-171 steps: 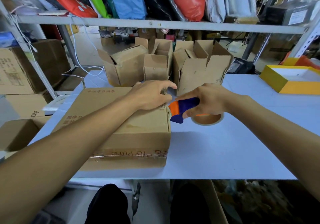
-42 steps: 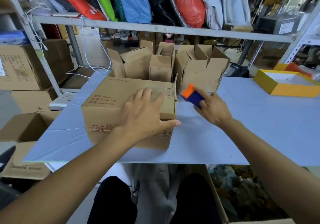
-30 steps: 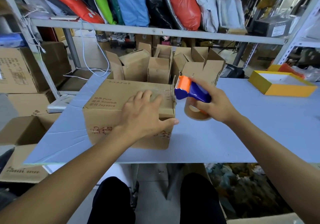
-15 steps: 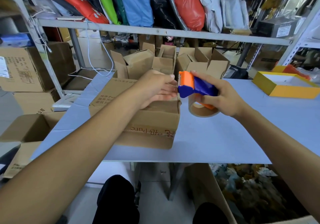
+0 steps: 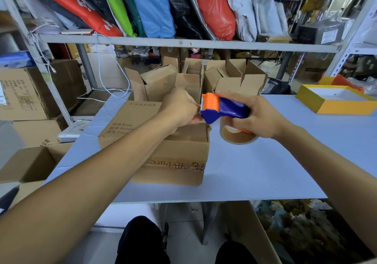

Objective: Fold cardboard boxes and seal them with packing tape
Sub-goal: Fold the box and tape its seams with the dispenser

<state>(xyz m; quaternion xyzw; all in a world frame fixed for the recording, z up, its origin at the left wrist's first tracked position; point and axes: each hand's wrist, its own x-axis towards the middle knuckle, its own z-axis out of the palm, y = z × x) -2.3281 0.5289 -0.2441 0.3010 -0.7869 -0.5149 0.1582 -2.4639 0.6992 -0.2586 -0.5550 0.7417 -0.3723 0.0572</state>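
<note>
A closed brown cardboard box [image 5: 173, 157] with red print and a tape strip on its near side stands on the pale blue table [image 5: 265, 171]. My right hand [image 5: 255, 116] grips a blue and orange tape dispenser [image 5: 220, 107] with a brown tape roll [image 5: 237, 136], held just right of the box's top far corner. My left hand [image 5: 180, 106] is over the box top, its fingers pinched at the dispenser's orange mouth, where the tape end seems to be; the tape itself is too thin to see.
Several open-flapped cardboard boxes [image 5: 195, 80] stand behind the closed box. A yellow tray-like box [image 5: 334, 102] sits at the far right of the table. More cartons [image 5: 26, 92] are stacked on the left, and a metal shelf [image 5: 183, 43] with coloured bags runs above.
The box was turned on the table. My right hand lifted the dispenser up beside the box's top corner, and my left hand left the box's top and went to the dispenser's mouth.
</note>
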